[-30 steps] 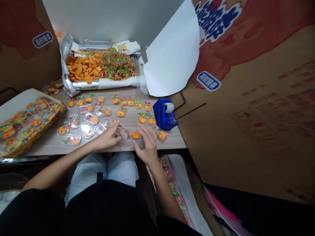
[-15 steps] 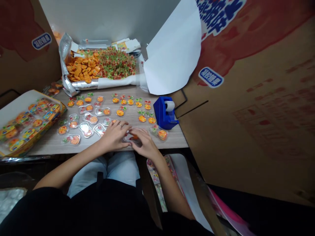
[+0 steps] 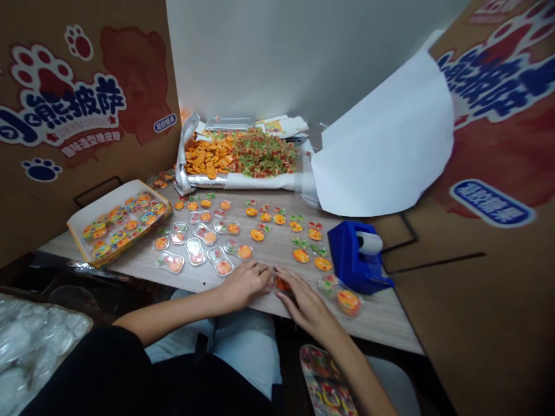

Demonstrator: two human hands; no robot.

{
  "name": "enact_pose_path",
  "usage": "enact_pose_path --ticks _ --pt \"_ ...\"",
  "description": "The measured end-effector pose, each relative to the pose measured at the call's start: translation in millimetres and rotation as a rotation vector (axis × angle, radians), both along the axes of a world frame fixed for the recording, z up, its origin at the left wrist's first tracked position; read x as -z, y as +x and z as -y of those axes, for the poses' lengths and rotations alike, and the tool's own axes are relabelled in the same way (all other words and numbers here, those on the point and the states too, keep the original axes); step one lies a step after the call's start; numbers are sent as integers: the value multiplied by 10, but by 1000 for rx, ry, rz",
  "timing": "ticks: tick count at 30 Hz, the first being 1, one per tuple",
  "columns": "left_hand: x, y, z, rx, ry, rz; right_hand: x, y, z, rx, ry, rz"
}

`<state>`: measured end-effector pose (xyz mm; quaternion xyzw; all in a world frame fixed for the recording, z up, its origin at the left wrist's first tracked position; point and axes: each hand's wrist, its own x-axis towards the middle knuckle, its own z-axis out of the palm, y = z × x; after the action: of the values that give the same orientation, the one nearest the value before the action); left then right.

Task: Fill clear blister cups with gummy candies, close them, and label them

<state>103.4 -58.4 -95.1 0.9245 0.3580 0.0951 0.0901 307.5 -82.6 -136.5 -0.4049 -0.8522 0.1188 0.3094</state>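
Note:
My left hand [image 3: 243, 284] and my right hand [image 3: 304, 300] lie together at the table's near edge, fingers curled down over a small clear candy case [image 3: 281, 283] with an orange sweet inside. Both hands press on it. Several more clear cases [image 3: 195, 251] with orange and green sweets lie spread over the wooden table [image 3: 381, 318] beyond my hands. One filled case [image 3: 345, 299] sits just right of my right hand.
A blue tape dispenser [image 3: 358, 257] stands to the right. A foil bag [image 3: 236, 156] heaped with orange and green gummies lies at the back. A box [image 3: 117, 222] of packed cases is at the left. Printed cardboard walls and a white sheet [image 3: 385, 156] surround the table.
My view has tilted up and swung left, so the table sits lower in view. My hands came together from apart and now cover the case.

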Motion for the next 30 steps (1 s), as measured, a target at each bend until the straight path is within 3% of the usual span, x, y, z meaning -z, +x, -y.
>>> enact_pose_path --ticks 8,16,24,30 --pt "-39 19 -6 -30 -117 112 -166 34 -73 11 -89 10" --pt "-90 -4 -42 -29 -172 249 -215 -25 -45 104 -28 20" --pt "-84 33 -134 -37 -65 10 -139 -161 26 155 23 131" --pt "-30 36 -15 37 133 -232 9 -258 70 158 -6 196"
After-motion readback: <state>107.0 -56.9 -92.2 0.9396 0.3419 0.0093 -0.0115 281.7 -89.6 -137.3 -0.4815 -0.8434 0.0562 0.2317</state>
